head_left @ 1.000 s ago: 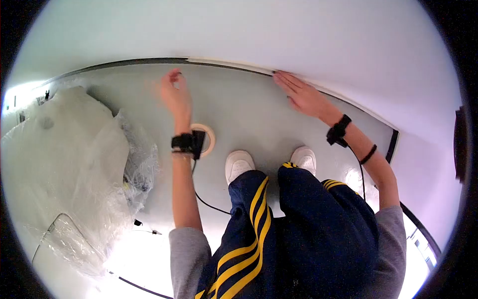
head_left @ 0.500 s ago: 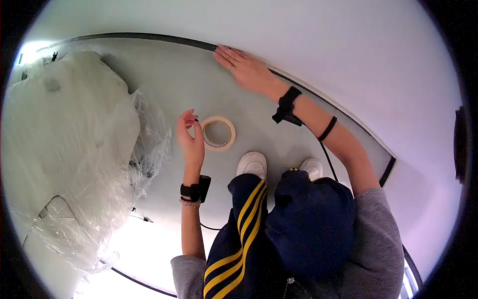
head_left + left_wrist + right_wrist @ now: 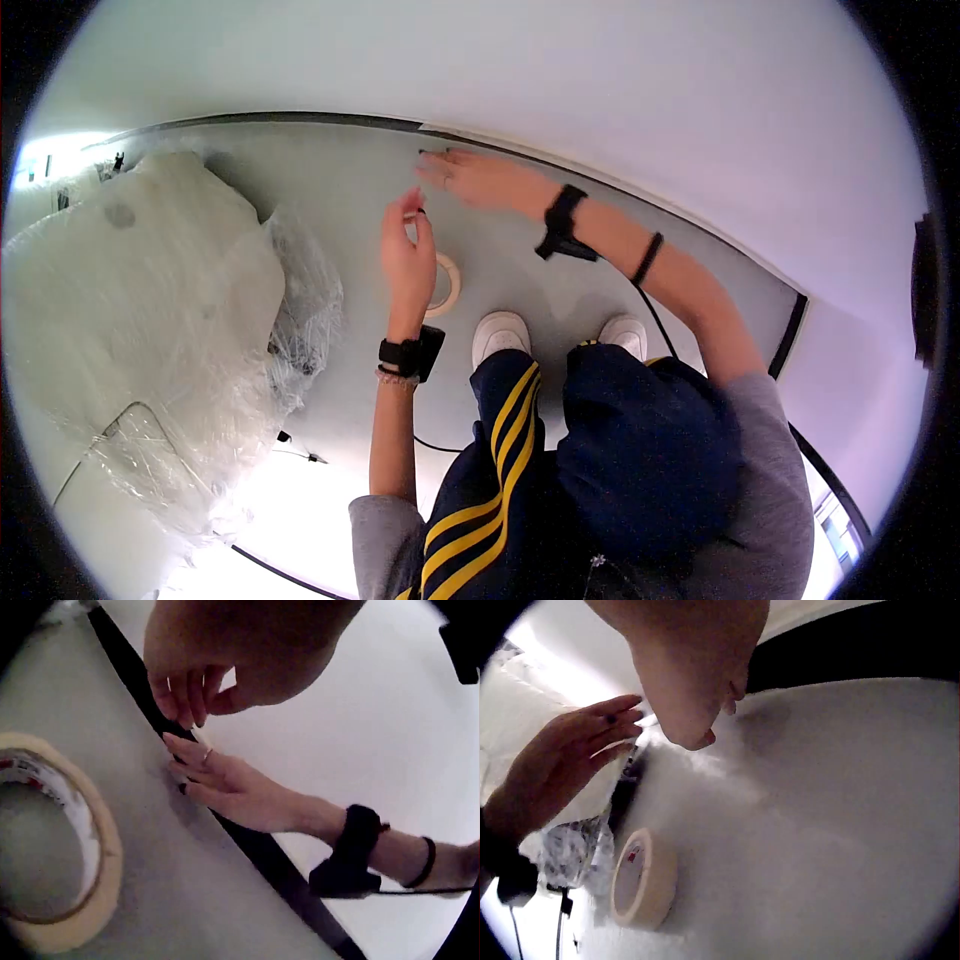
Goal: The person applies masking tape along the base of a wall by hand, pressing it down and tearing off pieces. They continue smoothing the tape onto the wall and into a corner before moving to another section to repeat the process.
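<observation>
My right hand (image 3: 480,180) reaches across to the left with straight fingers, its fingertips just below the black edging (image 3: 281,874) at the foot of the wall. A pale strip (image 3: 480,138) runs along the top of this edging, ending near those fingertips in the head view. Beside it my left hand (image 3: 408,260) is raised, fingers loosely bent and thumb apart, holding nothing visible. In the right wrist view its fingers (image 3: 615,735) look spread. A roll of masking tape (image 3: 660,881) stands on the grey floor, partly behind my left hand in the head view.
A large object wrapped in clear plastic (image 3: 150,300) fills the left side. White shoes (image 3: 500,335) stand near the tape roll. Thin black cables (image 3: 640,305) hang from both wrist cameras. The white wall (image 3: 600,80) rises beyond the edging.
My right hand has slid left along the edging, then drawn slightly off it toward my left hand. My left hand dropped back from the wall, then rose a little. The head view has shifted.
</observation>
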Tool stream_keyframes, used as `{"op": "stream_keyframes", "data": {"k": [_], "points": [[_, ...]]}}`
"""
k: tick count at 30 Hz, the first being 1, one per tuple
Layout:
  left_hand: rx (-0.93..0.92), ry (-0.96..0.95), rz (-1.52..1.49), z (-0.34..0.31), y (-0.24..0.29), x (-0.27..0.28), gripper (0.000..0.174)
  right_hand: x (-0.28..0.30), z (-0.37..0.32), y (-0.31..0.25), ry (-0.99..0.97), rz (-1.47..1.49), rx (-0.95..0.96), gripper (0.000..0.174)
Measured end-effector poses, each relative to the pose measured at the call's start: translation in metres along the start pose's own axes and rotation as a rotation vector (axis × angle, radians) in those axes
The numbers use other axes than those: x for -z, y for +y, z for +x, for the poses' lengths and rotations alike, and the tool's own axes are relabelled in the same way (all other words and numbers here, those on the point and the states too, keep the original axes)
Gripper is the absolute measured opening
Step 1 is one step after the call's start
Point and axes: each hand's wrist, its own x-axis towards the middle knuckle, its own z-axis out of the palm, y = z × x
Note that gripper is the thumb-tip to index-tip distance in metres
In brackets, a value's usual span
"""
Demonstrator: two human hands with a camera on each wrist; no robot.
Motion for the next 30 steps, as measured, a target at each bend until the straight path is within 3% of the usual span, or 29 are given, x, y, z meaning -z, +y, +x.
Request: {"op": "stream_keyframes", "data": {"k": [4,6,7,9,13,15,16,19,22,25,27,30], "points": [[0.007,0.026,-0.145,0.038,0.003,-0.040,0.039,0.009,-0.058,-0.017,0.143,0.048,0.040,0.047],[0.136,-0.060,-0.148,0.060,0.007,-0.065,0.060,0.011,-0.096,-0.026,0.091,0.122,-0.111,0.043],[0.130,-0.065,-0.152,0.068,0.009,-0.079,0.060,0.011,-0.114,-0.029,0.093,0.116,-0.118,0.043],[0.187,0.073,-0.147,0.080,0.012,-0.105,0.075,0.007,-0.150,-0.032,0.067,0.258,-0.249,0.045],[0.027,0.226,-0.159,0.082,-0.021,-0.132,0.081,0.004,-0.203,-0.041,0.076,0.268,-0.372,0.044],[0.205,0.127,-0.232,0.077,-0.023,-0.128,0.082,0.003,-0.219,-0.048,0.156,0.291,-0.518,0.043],[0.209,0.113,-0.231,0.073,-0.021,-0.125,0.082,0.002,-0.224,-0.052,0.154,0.295,-0.532,0.043],[0.166,0.093,-0.153,0.070,-0.013,-0.122,0.083,0.002,-0.225,-0.058,0.214,0.321,-0.584,0.042],[0.108,0.138,-0.258,0.072,-0.007,-0.123,0.081,0.008,-0.204,-0.053,0.246,0.230,-0.514,0.042],[0.116,0.131,0.008,0.072,-0.005,-0.123,0.076,0.024,-0.163,-0.030,0.181,0.161,-0.476,0.046],[0.179,0.016,0.260,0.067,-0.001,-0.125,0.069,0.039,-0.131,-0.018,0.211,-0.038,-0.415,0.051],[0.117,0.137,0.150,0.063,-0.009,-0.140,0.064,0.047,-0.096,-0.005,0.177,-0.161,-0.383,0.053]]}}
